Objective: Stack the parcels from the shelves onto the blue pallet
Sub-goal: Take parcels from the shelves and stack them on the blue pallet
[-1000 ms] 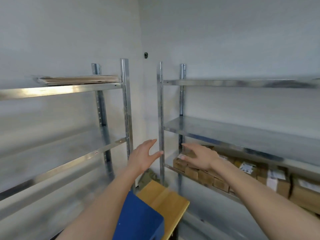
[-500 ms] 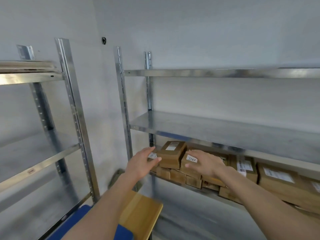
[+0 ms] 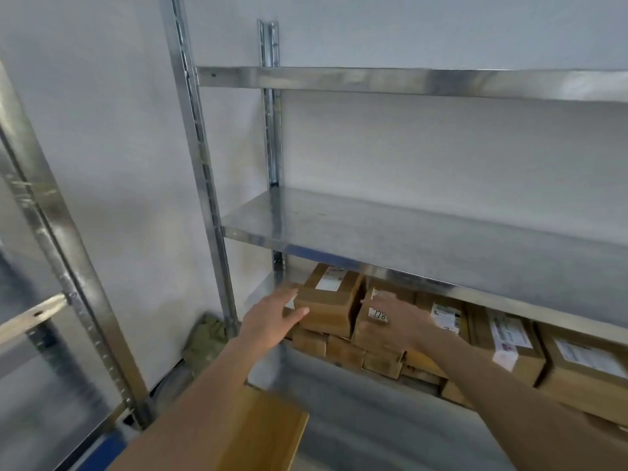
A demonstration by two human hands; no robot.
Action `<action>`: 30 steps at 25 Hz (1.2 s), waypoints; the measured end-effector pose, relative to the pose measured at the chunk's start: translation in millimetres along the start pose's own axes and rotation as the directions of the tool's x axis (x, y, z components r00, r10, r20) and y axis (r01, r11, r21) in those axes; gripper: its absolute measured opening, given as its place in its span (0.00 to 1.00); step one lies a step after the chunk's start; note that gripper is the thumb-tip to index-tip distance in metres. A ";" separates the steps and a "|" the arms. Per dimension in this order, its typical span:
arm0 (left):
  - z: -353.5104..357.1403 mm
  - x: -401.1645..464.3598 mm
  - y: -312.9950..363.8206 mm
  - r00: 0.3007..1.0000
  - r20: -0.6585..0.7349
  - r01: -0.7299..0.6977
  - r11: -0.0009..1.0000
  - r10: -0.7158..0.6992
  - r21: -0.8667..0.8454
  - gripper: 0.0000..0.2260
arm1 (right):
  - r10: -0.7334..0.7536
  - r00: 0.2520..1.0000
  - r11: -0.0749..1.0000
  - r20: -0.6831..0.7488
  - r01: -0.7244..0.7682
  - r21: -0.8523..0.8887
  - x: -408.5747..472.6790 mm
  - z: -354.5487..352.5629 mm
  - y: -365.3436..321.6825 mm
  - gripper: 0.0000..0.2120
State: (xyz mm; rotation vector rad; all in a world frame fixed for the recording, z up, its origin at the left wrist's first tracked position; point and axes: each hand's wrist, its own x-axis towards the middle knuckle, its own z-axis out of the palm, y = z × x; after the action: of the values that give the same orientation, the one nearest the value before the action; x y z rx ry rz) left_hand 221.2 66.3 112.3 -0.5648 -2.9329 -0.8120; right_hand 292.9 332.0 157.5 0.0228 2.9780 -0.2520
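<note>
Several brown cardboard parcels with white labels fill the lower level of the metal shelf [image 3: 424,232] on the right. My left hand [image 3: 272,317] reaches the left side of the leftmost top parcel [image 3: 331,300], fingers straight, thumb at its front face. My right hand [image 3: 396,322] lies with spread fingers on the neighbouring parcel [image 3: 373,331] marked with a handwritten number. More labelled parcels [image 3: 509,338] stretch to the right. A sliver of the blue pallet [image 3: 98,452] shows at the bottom left, with a parcel [image 3: 268,433] beside it under my left forearm.
The two upper levels of the right shelf hold nothing. A second metal shelf frame [image 3: 68,266] stands on the left. A greenish crumpled cloth [image 3: 207,338] lies on the floor in the corner between the frames.
I have turned right and moved closer to the right shelf. Both hands have advanced from mid-air onto the two leftmost top parcels.
</note>
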 end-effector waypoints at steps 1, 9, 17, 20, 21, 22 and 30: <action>9.3 10.9 -6.8 1.000 0.017 0.009 1.000 -0.009 0.000 0.28 | -0.001 1.000 1.000 0.024 0.001 -0.006 11.7 3.8 2.0 0.28; 69.8 92.2 -46.9 0.993 0.094 0.070 0.996 -0.074 0.049 0.29 | -0.019 0.996 0.998 0.090 0.014 0.059 104.5 35.0 35.4 0.23; 121.3 161.9 -81.3 0.977 0.158 0.133 0.989 -0.143 0.069 0.33 | -0.013 0.993 1.000 0.117 0.012 0.007 178.4 64.4 61.0 0.29; 135.1 184.7 -90.8 0.973 0.183 0.127 0.988 -0.142 0.093 0.36 | 0.009 0.990 1.000 0.142 -0.010 0.009 196.7 72.9 64.9 0.29; 137.8 190.5 -91.4 0.970 0.198 0.125 0.987 -0.142 0.100 0.35 | 0.020 0.986 1.000 0.163 -0.023 0.013 201.6 75.0 65.8 0.29; 141.4 195.7 -92.5 0.967 0.210 0.123 0.987 -0.142 0.102 0.33 | 0.033 0.983 0.999 0.181 -0.037 0.018 205.4 76.7 66.5 0.29; 170.5 221.1 -101.9 0.954 0.289 0.168 0.939 -0.078 -0.299 0.33 | 0.089 0.982 0.991 0.167 -0.104 0.084 209.2 84.1 69.0 0.30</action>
State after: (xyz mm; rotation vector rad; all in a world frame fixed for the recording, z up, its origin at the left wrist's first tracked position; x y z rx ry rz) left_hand -12.6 145.1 -53.4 -0.5522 -3.1285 -1.3475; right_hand 100.8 386.4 32.0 0.1496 2.7909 -0.3616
